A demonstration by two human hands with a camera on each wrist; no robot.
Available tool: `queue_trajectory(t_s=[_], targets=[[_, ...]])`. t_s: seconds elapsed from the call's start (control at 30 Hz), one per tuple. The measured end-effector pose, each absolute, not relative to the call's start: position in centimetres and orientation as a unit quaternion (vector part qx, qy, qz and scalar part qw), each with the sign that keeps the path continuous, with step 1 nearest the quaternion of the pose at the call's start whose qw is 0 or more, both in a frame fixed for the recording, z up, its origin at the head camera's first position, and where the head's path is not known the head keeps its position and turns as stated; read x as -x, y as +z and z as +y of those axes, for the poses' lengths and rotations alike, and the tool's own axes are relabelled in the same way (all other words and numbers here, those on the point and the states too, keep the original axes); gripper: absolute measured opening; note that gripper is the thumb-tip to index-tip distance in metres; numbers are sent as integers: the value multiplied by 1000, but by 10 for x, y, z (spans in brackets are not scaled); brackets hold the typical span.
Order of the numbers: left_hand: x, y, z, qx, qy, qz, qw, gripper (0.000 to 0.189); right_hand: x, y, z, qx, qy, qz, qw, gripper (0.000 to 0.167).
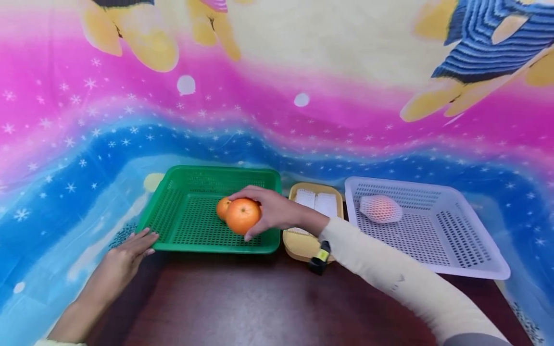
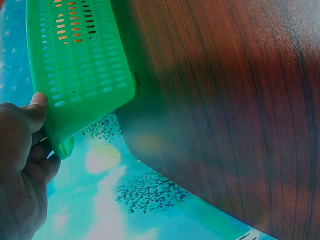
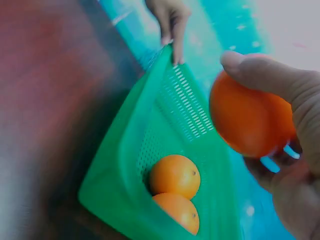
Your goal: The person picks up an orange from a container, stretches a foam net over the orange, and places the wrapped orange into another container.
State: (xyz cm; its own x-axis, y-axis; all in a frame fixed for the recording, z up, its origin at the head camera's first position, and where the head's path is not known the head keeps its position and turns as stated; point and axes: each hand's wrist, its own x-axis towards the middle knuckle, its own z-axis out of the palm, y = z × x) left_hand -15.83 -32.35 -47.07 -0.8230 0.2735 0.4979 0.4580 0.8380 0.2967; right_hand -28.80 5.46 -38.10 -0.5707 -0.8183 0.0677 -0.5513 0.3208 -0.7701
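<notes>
My right hand (image 1: 272,209) grips an orange (image 1: 243,216) above the green plastic basket (image 1: 203,248), thumb on one side and fingers on the other. Two more oranges lie against each other inside the basket, the upper orange (image 3: 175,176) and the lower orange (image 3: 179,212) in the right wrist view. From the head, only part of one orange (image 1: 222,207) shows behind the held one. At the basket's near left corner my left hand (image 1: 132,250) pinches the rim, its thumb on one side and curled fingers on the other in the left wrist view.
A shallow yellow tray (image 1: 298,245) holding white foam net sleeves (image 1: 325,204) stands right of the green basket. Further right, a white basket (image 1: 472,274) contains one fruit in a foam net (image 1: 382,209). A black object with a yellow label (image 1: 320,258) lies by the tray on the dark wood table (image 1: 242,302).
</notes>
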Motion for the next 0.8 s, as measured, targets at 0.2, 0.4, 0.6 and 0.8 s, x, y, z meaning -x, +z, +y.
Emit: queue_trajectory(t_s=[0.2, 0.4, 0.6, 0.8], targets=[[156, -472, -326, 198, -211, -928, 235, 48, 266, -373, 107, 355, -474, 793, 143, 85], [155, -473, -327, 204, -213, -924, 244, 48, 243, -374, 141, 295, -528, 788, 112, 87], [158, -474, -326, 213, -208, -922, 248, 50, 213, -379, 165, 253, -522, 810, 83, 88], [159, -474, -324, 221, -210, -919, 251, 52, 188, -390, 185, 227, -522, 820, 62, 87]])
